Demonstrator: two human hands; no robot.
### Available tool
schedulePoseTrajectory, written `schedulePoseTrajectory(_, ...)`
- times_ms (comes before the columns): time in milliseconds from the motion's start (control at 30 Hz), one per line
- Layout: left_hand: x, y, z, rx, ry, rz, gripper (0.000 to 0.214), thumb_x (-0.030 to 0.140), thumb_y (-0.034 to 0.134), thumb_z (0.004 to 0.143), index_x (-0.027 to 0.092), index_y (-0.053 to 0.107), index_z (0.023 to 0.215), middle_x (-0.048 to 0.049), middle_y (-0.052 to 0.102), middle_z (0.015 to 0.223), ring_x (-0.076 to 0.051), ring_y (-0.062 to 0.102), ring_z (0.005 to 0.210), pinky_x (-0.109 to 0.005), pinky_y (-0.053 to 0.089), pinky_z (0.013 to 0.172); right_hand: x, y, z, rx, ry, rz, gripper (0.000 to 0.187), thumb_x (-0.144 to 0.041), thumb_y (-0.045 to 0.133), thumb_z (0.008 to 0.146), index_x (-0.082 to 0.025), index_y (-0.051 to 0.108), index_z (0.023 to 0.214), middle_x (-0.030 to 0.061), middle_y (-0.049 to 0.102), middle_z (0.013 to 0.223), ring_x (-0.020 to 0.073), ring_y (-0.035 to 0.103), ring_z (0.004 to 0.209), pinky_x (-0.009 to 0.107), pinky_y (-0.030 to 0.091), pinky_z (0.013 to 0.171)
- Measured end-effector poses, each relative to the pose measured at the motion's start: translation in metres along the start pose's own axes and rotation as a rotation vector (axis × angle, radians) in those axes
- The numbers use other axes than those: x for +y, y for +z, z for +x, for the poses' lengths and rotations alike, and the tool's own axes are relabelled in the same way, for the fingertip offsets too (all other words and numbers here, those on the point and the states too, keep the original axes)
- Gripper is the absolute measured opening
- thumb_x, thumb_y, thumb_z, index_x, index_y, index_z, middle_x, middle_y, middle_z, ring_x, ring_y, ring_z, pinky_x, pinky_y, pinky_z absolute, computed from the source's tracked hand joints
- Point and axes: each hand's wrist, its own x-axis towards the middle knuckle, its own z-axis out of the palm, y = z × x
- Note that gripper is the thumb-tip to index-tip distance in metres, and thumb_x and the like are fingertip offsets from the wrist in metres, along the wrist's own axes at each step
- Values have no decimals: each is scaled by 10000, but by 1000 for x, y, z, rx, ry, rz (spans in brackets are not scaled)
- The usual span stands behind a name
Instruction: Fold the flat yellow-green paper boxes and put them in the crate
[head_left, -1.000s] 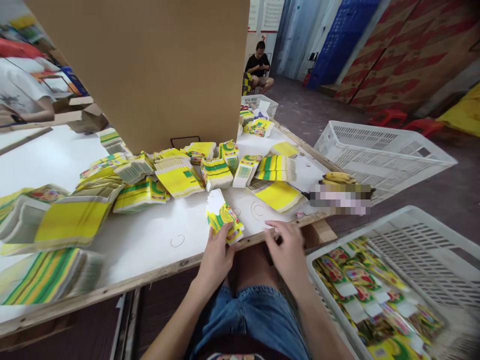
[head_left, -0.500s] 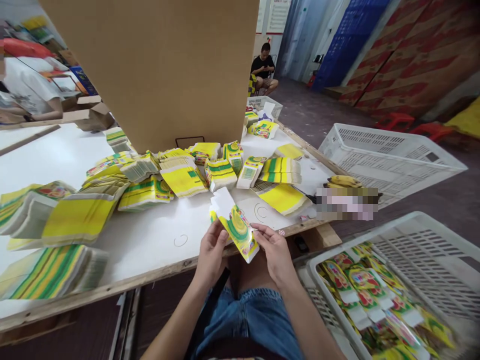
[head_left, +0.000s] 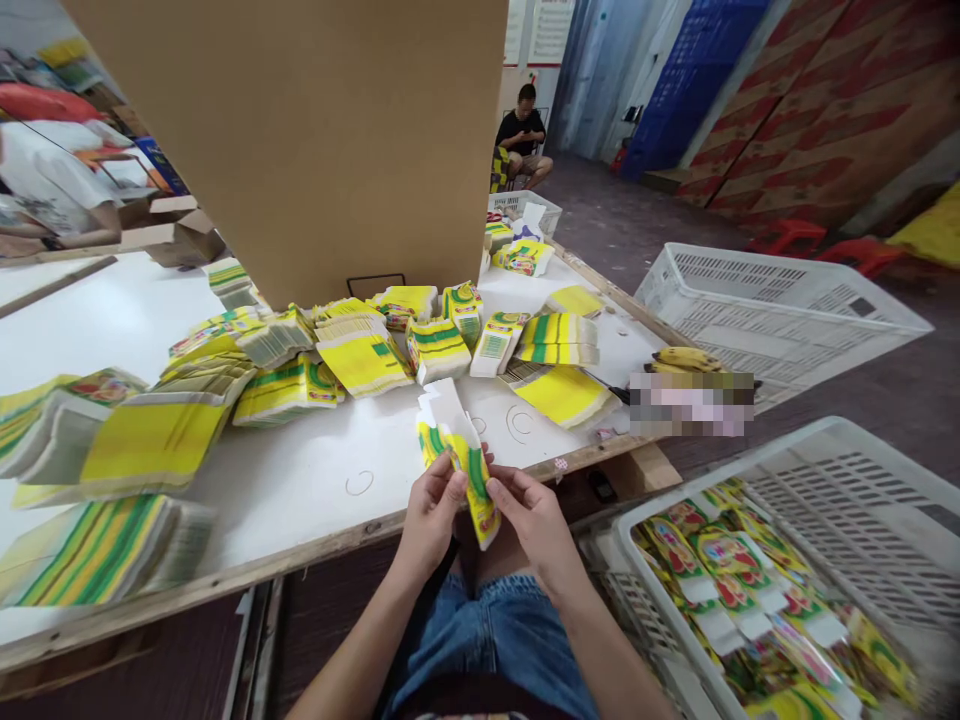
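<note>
Between my hands is a yellow-and-green printed carton (head_left: 474, 470) with white flaps, partly folded along its length and tilted over the table's front edge. My left hand (head_left: 435, 505) pinches its left side with thumb and fingers. On its right side, the thumb and fingers of my right hand (head_left: 529, 505) grip the printed panel. Behind it on the white table (head_left: 285, 470) lie stacks of flat yellow cartons (head_left: 364, 350), and a larger fanned stack (head_left: 154, 425) lies to the left.
To my right a white plastic crate (head_left: 750, 560) holds many printed packs. Another white crate (head_left: 780, 310) stands behind it. Bananas (head_left: 682, 360) lie at the table's right corner. A tall cardboard sheet (head_left: 300, 140) rises at the back. One person (head_left: 523, 135) sits beyond; another person (head_left: 56, 180) is at left.
The carton has turned more upright and narrowed as its panels folded lengthwise. My right hand has moved slightly left and down, closer to my left hand.
</note>
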Motion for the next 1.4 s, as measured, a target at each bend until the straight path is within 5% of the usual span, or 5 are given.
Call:
schedulePoseTrajectory(333, 4, 4, 3, 123, -16, 115, 445, 344, 664, 840, 220, 456, 1213, -58, 719, 1003, -191, 687, 893, -308, 527, 805, 8, 0, -3, 129, -115, -216, 297, -457, 707, 783, -174, 622, 753, 35, 675, 697, 187, 619, 628, 306, 531, 610)
schedulePoseTrajectory(500, 19, 4, -3, 28, -24, 119, 632, 279, 679, 829, 297, 295, 1330, -66, 691, 1086, -185, 696, 868, -290, 535, 754, -3, -4, -4, 56, -236, -276, 417, -369, 690, 814, -209, 559, 1176, 73, 690, 1004, 187, 654, 765, 287, 540, 671)
schedulePoseTrajectory(800, 24, -8, -9, -224, -141, 61, 423, 269, 728, 793, 226, 496, 1144, -44, 697, 912, -175, 677, 766, -262, 514, 695, -31, -21, -1, -228, -221, -267, 207, -355, 583, 907, -232, 548, 1070, 7, 649, 830, 155, 609, 743, 249, 483, 673)
schedulePoseTrajectory(1067, 18, -10, -13, -301, -204, -59, 744, 231, 717, 806, 320, 266, 1391, -49, 703, 983, -207, 695, 844, -321, 522, 766, -25, -25, 2, -139, -309, -402, 184, -378, 578, 909, -205, 624, 866, 26, 628, 824, 161, 584, 775, 256, 464, 701)
schedulePoseTrajectory(1400, 12, -7, -10, -209, -146, 190, 508, 295, 699, 814, 227, 485, 1270, -69, 699, 1010, -188, 671, 803, -288, 521, 725, -34, -32, 3, -152, -195, -558, 333, -392, 622, 847, -193, 663, 1112, 20, 658, 793, 155, 581, 675, 254, 459, 601)
